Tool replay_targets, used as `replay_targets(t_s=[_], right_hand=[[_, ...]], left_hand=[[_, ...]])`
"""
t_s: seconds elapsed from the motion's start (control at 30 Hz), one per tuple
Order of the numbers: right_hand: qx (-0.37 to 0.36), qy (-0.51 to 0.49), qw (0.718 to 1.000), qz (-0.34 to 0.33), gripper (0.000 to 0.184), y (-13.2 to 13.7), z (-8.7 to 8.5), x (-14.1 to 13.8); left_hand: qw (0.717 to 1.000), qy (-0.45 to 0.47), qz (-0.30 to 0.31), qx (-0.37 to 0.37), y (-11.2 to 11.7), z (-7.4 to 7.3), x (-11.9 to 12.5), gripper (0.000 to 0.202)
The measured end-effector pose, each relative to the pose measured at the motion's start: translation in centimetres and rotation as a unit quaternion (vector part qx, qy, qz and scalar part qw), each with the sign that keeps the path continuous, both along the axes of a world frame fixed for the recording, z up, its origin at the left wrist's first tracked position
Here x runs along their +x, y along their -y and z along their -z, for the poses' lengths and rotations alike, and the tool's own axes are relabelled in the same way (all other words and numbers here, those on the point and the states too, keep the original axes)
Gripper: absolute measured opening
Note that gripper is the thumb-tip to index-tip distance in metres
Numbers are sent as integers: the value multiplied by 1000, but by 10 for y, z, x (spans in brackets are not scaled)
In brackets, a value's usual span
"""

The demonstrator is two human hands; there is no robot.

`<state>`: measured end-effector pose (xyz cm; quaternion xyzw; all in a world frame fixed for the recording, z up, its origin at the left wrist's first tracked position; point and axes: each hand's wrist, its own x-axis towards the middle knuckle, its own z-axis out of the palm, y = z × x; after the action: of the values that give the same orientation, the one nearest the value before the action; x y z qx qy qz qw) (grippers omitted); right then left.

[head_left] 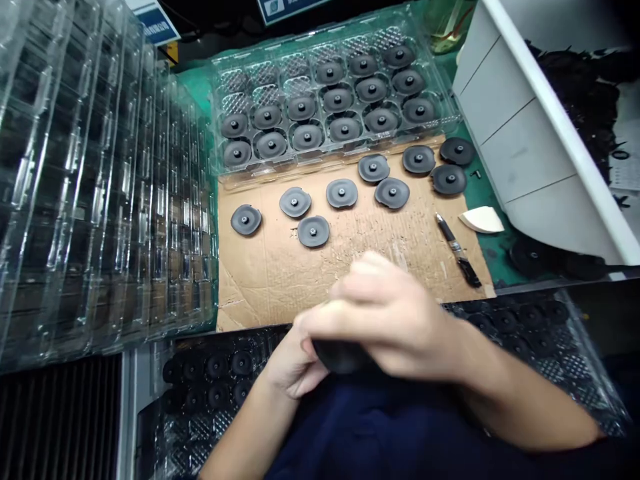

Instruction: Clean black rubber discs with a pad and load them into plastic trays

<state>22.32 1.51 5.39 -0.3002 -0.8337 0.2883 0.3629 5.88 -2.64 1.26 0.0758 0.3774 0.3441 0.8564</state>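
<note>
Close to my body, a dark rounded cap (345,357) is partly covered by my hands. My left hand (300,363) is closed on its left edge. Over its top lies my right hand (390,320), slightly blurred, with fingers curled round it; whether they also hold something small is hidden. On the cardboard sheet (265,280) ahead rest several loose black caps, each with a small central stud, among them a cap (313,231) nearest my hands. A clear blister tray (320,150) behind the cardboard holds rows of such caps, with several vacant pockets at its back left.
Stacked clear trays (105,180) rise at the left. A pen (457,250) and a white wedge-shaped pad (483,219) lie at the right, beside a white bin (530,147) with dark parts inside. More filled trays (215,380) sit below the table edge.
</note>
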Motion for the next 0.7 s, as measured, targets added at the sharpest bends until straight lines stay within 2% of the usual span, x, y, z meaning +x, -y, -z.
replay_targets(t_s=[0.07,0.13,0.17,0.23,0.33,0.43,0.47,0.53,0.63,0.7], right_hand=[[-71,13,991,111,24,-5,14,11],[-154,47,963,214,23,-4,34,22],[-184,65,950,242,24,-1,46,26],[-216,82,941,247,26,14,72,29],[-216,73,946,231,27,39,107,24],[-215,65,943,244,27,49,124,20],[-218,63,941,252,27,47,123,19],[-226,59,934,271,27,39,109,19],[-216,22,925,313,27,26,65,12],[-162,-24,934,317,26,22,33,1]], left_hand=[[999,46,16,-2,-3,1,-1,47],[995,99,22,-6,-6,2,-5,52],[992,120,20,-7,-7,3,-6,53],[990,141,10,-11,-9,5,-9,54],[991,133,-8,-18,-12,10,-10,54],[993,110,-26,-22,-14,12,-8,53],[994,100,-31,-22,-15,12,-7,54],[996,72,-44,-18,-15,11,-4,56],[997,22,-68,-4,-14,7,4,65],[996,-13,-82,14,-12,6,8,71]])
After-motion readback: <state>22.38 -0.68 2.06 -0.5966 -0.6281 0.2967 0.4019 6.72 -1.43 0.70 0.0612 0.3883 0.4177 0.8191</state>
